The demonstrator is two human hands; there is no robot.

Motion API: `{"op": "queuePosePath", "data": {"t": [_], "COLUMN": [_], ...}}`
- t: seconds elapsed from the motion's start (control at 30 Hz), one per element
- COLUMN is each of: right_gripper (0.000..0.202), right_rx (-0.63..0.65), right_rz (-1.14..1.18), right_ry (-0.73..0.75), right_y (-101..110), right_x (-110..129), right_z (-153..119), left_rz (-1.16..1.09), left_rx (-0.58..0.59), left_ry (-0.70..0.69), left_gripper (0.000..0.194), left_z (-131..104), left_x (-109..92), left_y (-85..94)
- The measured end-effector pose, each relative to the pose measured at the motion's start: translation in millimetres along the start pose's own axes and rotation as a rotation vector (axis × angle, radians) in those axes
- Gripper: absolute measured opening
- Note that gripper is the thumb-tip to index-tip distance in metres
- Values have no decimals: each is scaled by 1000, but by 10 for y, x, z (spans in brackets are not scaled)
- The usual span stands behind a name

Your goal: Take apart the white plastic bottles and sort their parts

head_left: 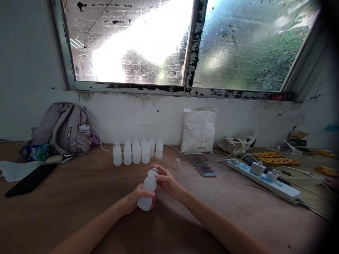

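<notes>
The head view shows the left hand [134, 198] closed around the lower body of a frosted white, waisted plastic bottle [149, 183], thumb across its front. The bottle is held off upright, its base toward the person and its top leaning away and to the right. At that top, the right hand [166, 180] has its fingers and thumb around a small, clear, teat-shaped fitting [154, 170]; how firmly they pinch cannot be told. The step in hand looks like seating or adjusting this fitting in the bottle's neck. The next move seems to call for a steady left-hand hold while the right fingers work the fitting straight, without squeezing the soft-looking body. Just beyond the right fingertips and to their right, a clear, domed plastic cap [177, 163] rests on the brown tabletop [79, 190], apart from the bottle. Beyond the grip and to its left stands a cluster of similar frosted white bottles [136, 154] with clear tops. Farther out to the right are a white plastic parcel bag [198, 130] against the wall and a long white power strip [247, 171].
</notes>
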State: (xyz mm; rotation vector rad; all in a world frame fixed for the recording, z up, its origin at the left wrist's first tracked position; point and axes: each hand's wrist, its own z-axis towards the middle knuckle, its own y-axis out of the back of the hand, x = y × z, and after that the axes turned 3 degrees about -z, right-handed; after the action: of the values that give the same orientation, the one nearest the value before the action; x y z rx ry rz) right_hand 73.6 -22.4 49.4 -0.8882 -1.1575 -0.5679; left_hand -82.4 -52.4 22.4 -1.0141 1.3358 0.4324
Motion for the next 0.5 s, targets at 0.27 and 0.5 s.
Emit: {"op": "queuePosePath", "data": {"t": [0.27, 0.5], "right_gripper": [37, 33], "right_rx": [48, 81], "right_rz": [140, -10], "right_ry": [-46, -41], "right_y": [86, 19], "right_x": [-60, 11], "right_z": [17, -5], "left_rz": [-14, -23], "left_rx": [47, 70], "left_ry": [5, 24], "left_gripper": [24, 26], "left_z": [11, -1], "left_x": [-1, -5], "left_y": [30, 43]}}
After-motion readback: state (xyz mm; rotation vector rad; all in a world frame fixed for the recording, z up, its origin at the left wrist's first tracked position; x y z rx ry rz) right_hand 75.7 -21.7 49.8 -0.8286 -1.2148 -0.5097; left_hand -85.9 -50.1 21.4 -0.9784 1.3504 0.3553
